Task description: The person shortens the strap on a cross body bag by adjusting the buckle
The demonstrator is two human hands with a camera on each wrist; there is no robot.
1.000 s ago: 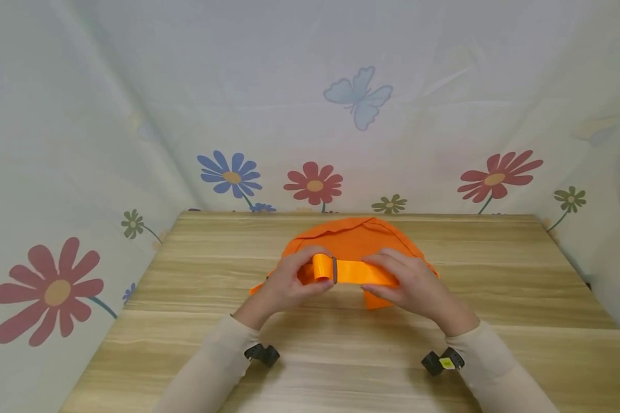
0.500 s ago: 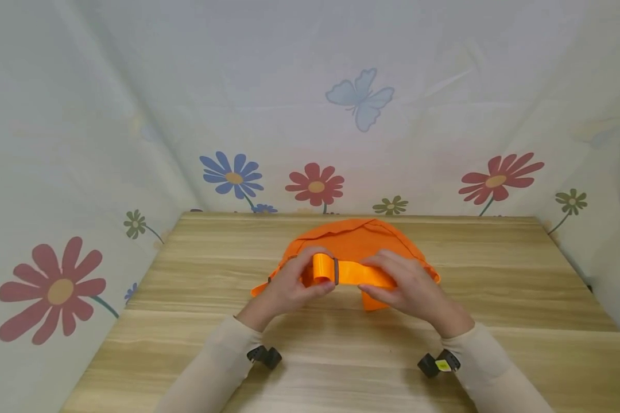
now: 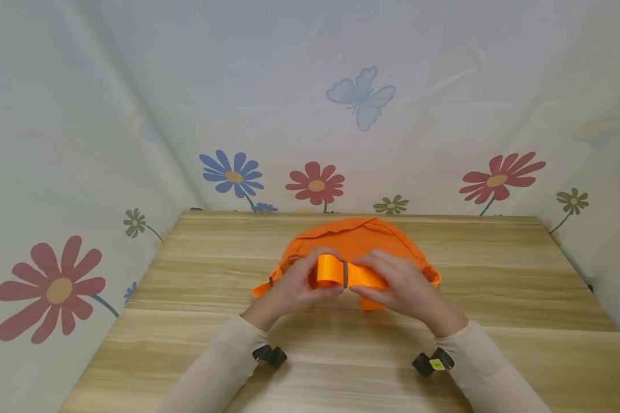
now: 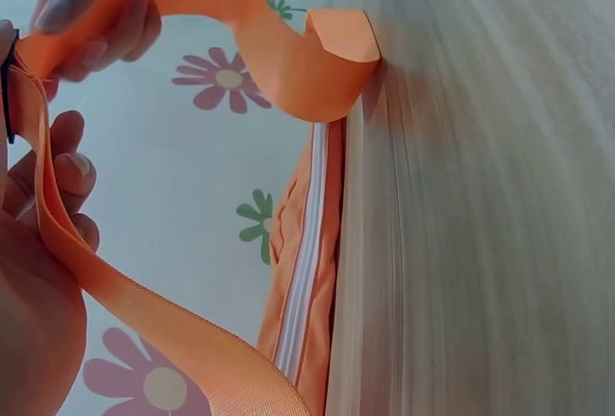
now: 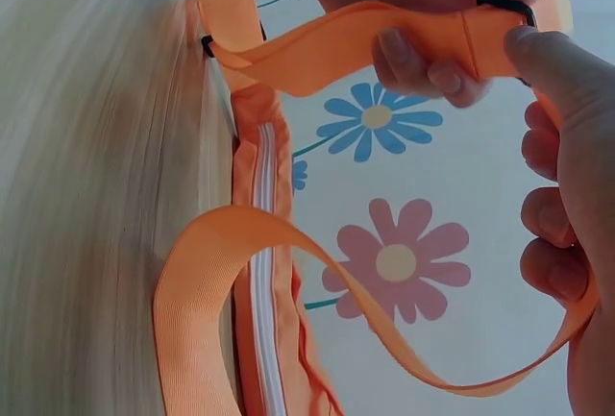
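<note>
Flat orange webbing strap (image 3: 330, 268): between both hands.
Left hand (image 3: 295, 285): pinching strap left of slim dark buckle (image 3: 345, 274).
Right hand (image 3: 404, 282): pinching strap right of buckle.
Orange fabric bag (image 3: 359, 236): far side of hands, on wood-grain table (image 3: 341, 367).

Farther back, the head camera looks forward and down over the table (image 3: 315, 383) toward the backdrop (image 3: 268, 86) at twelve o'clock. Close in and tipped sideways, the left wrist camera (image 3: 277, 357) has the table at three o'clock, the right wrist camera (image 3: 422, 364) at nine; both, I notice, catch the strap (image 5: 423, 36).
</note>
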